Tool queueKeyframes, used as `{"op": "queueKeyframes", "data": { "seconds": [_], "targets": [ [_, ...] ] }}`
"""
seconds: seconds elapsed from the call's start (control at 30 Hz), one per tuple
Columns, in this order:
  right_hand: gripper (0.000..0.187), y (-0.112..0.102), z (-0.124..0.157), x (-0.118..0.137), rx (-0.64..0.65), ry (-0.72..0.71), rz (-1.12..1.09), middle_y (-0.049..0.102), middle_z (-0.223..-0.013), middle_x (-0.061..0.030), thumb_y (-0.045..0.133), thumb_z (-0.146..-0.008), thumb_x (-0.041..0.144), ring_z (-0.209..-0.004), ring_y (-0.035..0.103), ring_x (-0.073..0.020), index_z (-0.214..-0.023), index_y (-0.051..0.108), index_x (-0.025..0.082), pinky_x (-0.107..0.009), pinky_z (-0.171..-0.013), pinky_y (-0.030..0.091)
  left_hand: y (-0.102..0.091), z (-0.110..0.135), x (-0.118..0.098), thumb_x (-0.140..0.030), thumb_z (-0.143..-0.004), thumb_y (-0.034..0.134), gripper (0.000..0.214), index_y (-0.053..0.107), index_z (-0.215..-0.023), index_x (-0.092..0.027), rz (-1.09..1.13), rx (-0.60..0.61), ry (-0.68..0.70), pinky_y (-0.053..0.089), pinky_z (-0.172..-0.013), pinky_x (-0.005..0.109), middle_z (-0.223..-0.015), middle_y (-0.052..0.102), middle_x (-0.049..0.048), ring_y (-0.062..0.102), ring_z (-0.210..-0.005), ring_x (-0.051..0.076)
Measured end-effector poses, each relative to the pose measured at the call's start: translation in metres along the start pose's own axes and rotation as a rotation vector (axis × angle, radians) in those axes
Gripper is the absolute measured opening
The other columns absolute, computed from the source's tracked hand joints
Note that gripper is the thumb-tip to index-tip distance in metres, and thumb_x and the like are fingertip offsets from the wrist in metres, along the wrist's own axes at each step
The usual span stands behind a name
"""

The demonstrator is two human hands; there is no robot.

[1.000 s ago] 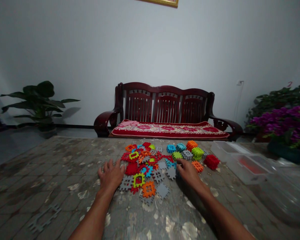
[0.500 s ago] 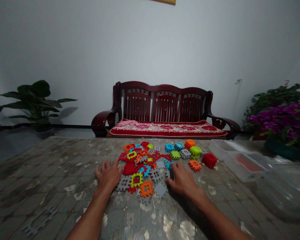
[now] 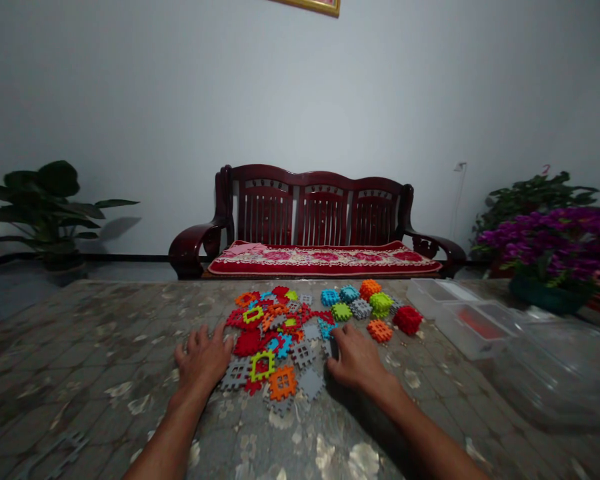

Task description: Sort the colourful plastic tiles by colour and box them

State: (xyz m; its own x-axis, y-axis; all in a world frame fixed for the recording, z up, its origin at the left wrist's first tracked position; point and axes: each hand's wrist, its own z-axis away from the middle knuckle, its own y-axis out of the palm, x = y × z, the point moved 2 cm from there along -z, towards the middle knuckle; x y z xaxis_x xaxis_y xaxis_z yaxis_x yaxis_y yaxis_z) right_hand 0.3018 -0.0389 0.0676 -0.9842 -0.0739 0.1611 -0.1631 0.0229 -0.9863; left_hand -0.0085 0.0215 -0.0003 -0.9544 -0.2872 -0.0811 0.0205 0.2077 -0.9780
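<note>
A loose pile of plastic interlocking tiles in red, orange, grey, blue and lime lies on the table, with a red tile [image 3: 248, 343] near its left side. My left hand [image 3: 203, 359] rests palm down just left of the pile, its fingers spread and holding nothing. At the right side, my right hand [image 3: 357, 358] is beside a blue tile [image 3: 326, 327] and a flat grey tile [image 3: 311, 383]. Its thumb and forefinger are apart; the other fingers are partly hidden. An orange tile with a window pattern [image 3: 283, 383] lies between my hands at the near edge.
Right of the pile stand several assembled blocks, including a red cube [image 3: 408, 320] and a lime block [image 3: 381, 305]. Clear plastic boxes [image 3: 480, 343] sit farther right, by a pot of purple flowers [image 3: 550, 243]. A grey frame piece [image 3: 55, 457] lies at lower left. A wooden bench [image 3: 320, 200] stands behind the table.
The whole view has swung slightly to the right, so everything appears shifted left. Both hands keep about the same place beside the tiles, and no tile has visibly moved.
</note>
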Motion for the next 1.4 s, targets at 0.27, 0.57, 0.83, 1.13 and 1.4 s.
{"op": "queueKeyframes", "data": {
  "seconds": [0.27,0.57,0.83,1.13,1.4],
  "targets": [
    [0.052,-0.035,-0.048,-0.088,-0.219,0.072,-0.37,0.069,-0.122,-0.0113,0.067,-0.077,0.033,-0.107,0.065,-0.0253,-0.127,0.064,0.018,-0.034,-0.094,0.05,0.001,0.0,0.0,-0.041,-0.099,0.033,0.052,0.053,-0.145,-0.029,-0.005,0.004,0.004,0.028,-0.112,0.053,-0.151,0.051,0.0138,0.043,-0.14,0.034],
    [0.058,-0.064,-0.105,-0.225,-0.284,0.386,-0.499,0.073,-0.108,-0.0157,0.067,-0.074,0.029,-0.093,0.069,-0.024,-0.128,0.063,0.008,-0.03,-0.076,0.052,0.005,-0.004,0.002,-0.042,-0.099,0.032,0.053,0.052,-0.146,-0.027,-0.003,0.014,0.004,0.028,-0.112,0.054,-0.151,0.05,0.016,0.042,-0.14,0.034],
    [0.049,-0.039,-0.128,-0.263,-0.149,0.462,-0.433,0.071,-0.079,-0.0076,0.07,-0.065,0.025,-0.074,0.066,-0.0216,-0.113,0.072,0.012,-0.028,-0.064,0.048,0.001,-0.002,0.001,-0.04,-0.1,0.032,0.052,0.053,-0.146,-0.028,-0.038,0.035,-0.002,0.029,-0.112,0.053,-0.151,0.05,0.0152,0.044,-0.139,0.033],
    [0.053,-0.029,-0.133,-0.271,-0.034,0.473,-0.497,0.075,-0.092,-0.0077,0.069,-0.065,0.021,-0.079,0.069,-0.0202,-0.117,0.072,0.016,-0.024,-0.063,0.05,0.01,-0.004,0.003,-0.039,-0.1,0.032,0.052,0.051,-0.147,-0.029,-0.096,0.021,-0.012,0.027,-0.113,0.051,-0.152,0.05,0.0139,0.044,-0.139,0.032],
    [0.056,-0.024,-0.13,-0.278,-0.034,0.472,-0.482,0.075,-0.101,-0.0115,0.062,-0.073,0.024,-0.092,0.071,-0.0242,-0.128,0.067,0.012,-0.026,-0.068,0.053,0.006,-0.003,0.002,-0.042,-0.101,0.032,0.052,0.051,-0.147,-0.029,-0.091,0.033,-0.014,0.029,-0.112,0.051,-0.151,0.05,0.0137,0.044,-0.139,0.033]
  ]
}}
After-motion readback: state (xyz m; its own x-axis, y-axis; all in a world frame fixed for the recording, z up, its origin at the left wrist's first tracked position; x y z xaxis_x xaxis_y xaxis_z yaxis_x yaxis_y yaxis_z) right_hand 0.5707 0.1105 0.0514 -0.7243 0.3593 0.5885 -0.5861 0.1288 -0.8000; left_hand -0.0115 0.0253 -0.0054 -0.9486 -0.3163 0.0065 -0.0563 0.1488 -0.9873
